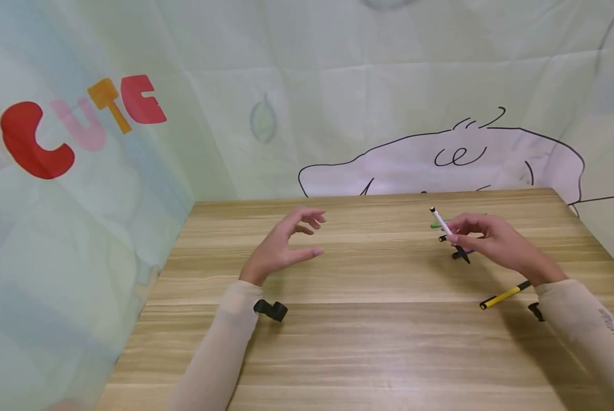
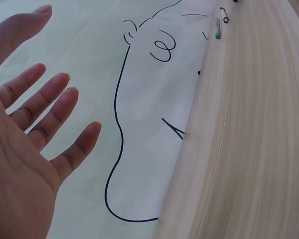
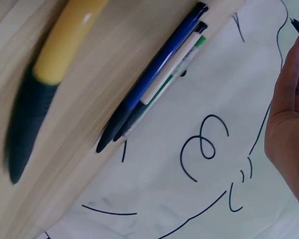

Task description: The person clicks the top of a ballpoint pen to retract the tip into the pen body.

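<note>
A white pen (image 1: 442, 224) with a black grip and a dark tip is pinched between the thumb and fingers of my right hand (image 1: 492, 242), held aslant above the table. Only its dark tip end shows in the right wrist view, beside the hand (image 3: 291, 109). Beneath that hand lie a green pen (image 1: 437, 225), another white pen (image 3: 172, 64) and a blue pen (image 3: 162, 59), side by side. My left hand (image 1: 286, 242) hovers over the left part of the table, fingers loosely bent and thumb apart, holding nothing.
Nearer the right forearm, a yellow pen (image 1: 504, 296) with black ends lies on the wooden table (image 1: 368, 342). A pale printed cloth (image 1: 286, 91) hangs behind the table and along its left side. Each wrist carries a small black device (image 1: 271, 310).
</note>
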The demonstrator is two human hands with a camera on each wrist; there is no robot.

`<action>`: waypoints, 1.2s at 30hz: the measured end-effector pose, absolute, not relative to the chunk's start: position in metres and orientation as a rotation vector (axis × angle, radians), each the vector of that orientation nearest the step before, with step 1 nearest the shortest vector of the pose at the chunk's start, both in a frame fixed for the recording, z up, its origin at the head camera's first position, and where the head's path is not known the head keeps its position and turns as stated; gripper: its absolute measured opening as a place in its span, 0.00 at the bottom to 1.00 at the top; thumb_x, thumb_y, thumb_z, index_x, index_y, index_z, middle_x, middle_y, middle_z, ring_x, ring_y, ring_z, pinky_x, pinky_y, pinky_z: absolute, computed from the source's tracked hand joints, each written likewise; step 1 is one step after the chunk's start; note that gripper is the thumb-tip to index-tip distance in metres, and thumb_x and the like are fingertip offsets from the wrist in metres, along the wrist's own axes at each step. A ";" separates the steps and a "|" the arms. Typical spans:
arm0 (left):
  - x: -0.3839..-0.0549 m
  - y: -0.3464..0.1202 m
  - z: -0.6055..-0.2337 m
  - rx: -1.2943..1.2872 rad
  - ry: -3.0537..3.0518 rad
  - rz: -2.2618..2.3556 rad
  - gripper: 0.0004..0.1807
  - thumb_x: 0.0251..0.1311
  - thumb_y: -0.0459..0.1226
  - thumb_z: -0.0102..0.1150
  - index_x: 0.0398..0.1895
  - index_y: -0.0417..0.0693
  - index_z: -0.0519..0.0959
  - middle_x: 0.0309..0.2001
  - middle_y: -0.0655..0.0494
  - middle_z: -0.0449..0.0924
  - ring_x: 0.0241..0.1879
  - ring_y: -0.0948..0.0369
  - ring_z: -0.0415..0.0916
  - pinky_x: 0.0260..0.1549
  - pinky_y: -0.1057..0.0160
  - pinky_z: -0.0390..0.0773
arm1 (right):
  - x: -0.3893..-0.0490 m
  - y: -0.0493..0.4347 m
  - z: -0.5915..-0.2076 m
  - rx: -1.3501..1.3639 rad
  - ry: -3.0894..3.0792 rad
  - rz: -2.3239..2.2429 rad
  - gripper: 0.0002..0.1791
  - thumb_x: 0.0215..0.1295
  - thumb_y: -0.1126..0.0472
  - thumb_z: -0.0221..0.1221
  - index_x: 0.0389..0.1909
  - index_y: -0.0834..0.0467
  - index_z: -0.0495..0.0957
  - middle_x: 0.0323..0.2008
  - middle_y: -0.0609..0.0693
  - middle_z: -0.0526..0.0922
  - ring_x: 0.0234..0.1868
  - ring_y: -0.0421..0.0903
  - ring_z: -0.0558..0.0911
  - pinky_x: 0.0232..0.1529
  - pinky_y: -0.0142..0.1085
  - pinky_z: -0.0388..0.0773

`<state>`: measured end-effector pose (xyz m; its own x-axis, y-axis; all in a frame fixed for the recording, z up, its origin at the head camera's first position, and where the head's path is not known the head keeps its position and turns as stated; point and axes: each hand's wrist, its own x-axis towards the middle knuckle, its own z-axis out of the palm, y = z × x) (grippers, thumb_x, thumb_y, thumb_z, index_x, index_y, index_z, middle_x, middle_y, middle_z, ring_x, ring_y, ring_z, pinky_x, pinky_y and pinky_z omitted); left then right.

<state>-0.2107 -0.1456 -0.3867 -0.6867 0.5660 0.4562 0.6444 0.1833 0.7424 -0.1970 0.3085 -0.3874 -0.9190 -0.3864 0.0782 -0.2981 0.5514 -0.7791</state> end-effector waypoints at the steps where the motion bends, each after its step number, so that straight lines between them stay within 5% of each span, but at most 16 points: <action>1: -0.211 -0.143 -0.387 -1.214 -2.350 -1.544 0.39 0.55 0.31 0.74 0.70 0.53 0.69 0.60 0.56 0.75 0.57 0.53 0.73 0.56 0.50 0.79 | -0.196 0.306 -0.386 -0.582 2.670 -1.339 0.11 0.71 0.57 0.63 0.50 0.56 0.82 0.41 0.56 0.85 0.40 0.44 0.82 0.36 0.40 0.85; 14: -0.214 -0.115 -0.389 -1.217 -2.232 -1.564 0.40 0.52 0.31 0.77 0.69 0.50 0.69 0.58 0.51 0.76 0.56 0.55 0.74 0.55 0.51 0.80 | -0.196 0.275 -0.378 -0.645 2.599 -1.524 0.11 0.72 0.60 0.62 0.50 0.59 0.79 0.39 0.53 0.85 0.40 0.43 0.83 0.35 0.40 0.87; 25: -0.200 -0.093 -0.365 -1.214 -2.200 -1.606 0.40 0.49 0.24 0.74 0.68 0.36 0.68 0.57 0.40 0.75 0.55 0.44 0.73 0.56 0.41 0.78 | -0.195 0.254 -0.369 -0.601 2.541 -1.600 0.14 0.71 0.57 0.64 0.52 0.59 0.78 0.42 0.56 0.84 0.41 0.46 0.83 0.38 0.43 0.87; 36: -0.206 -0.072 -0.363 -1.287 -2.159 -1.592 0.44 0.47 0.24 0.77 0.69 0.37 0.66 0.59 0.39 0.72 0.55 0.46 0.72 0.54 0.43 0.80 | -0.191 0.237 -0.360 -0.585 2.432 -1.745 0.16 0.70 0.58 0.64 0.53 0.61 0.77 0.43 0.56 0.84 0.43 0.48 0.86 0.41 0.49 0.87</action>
